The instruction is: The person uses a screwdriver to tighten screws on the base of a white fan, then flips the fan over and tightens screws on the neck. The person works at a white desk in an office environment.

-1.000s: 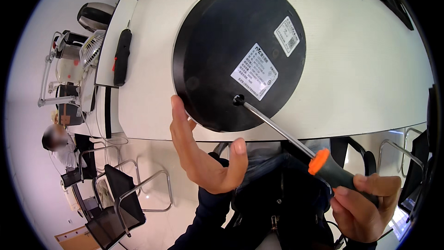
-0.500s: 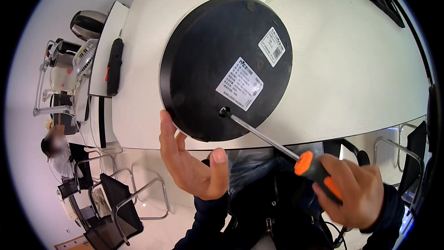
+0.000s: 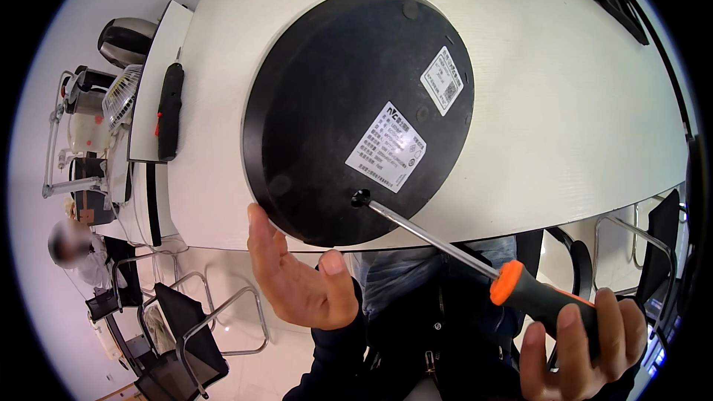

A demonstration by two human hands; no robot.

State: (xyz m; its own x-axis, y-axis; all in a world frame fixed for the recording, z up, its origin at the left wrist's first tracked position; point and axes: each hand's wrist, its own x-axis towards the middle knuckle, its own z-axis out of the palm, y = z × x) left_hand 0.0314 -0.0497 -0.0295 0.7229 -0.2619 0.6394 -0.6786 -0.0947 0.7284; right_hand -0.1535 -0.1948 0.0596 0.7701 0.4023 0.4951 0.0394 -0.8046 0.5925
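Our right hand (image 3: 575, 360) holds the rear of the screwdriver (image 3: 546, 308) by its dark, orange-collared handle, the fingers bent loosely about it. Our left hand (image 3: 297, 286) is spread wide, thumb apart from the fingers, its raised fingertips right at the near-left rim of the round black base (image 3: 327, 104); we cannot tell how firmly they touch it. The steel shaft slants up from the handle to the dark hole (image 3: 361, 198) near that base's lower edge, its tip hidden inside. The base sits at the front of the white table (image 3: 564, 119), its underside facing us, with two white labels (image 3: 388, 147) stuck on. Farther left we see a black power screwdriver (image 3: 170, 115) with a red button, and beyond the table a black chair (image 3: 186, 319) and a seated person (image 3: 89, 267).
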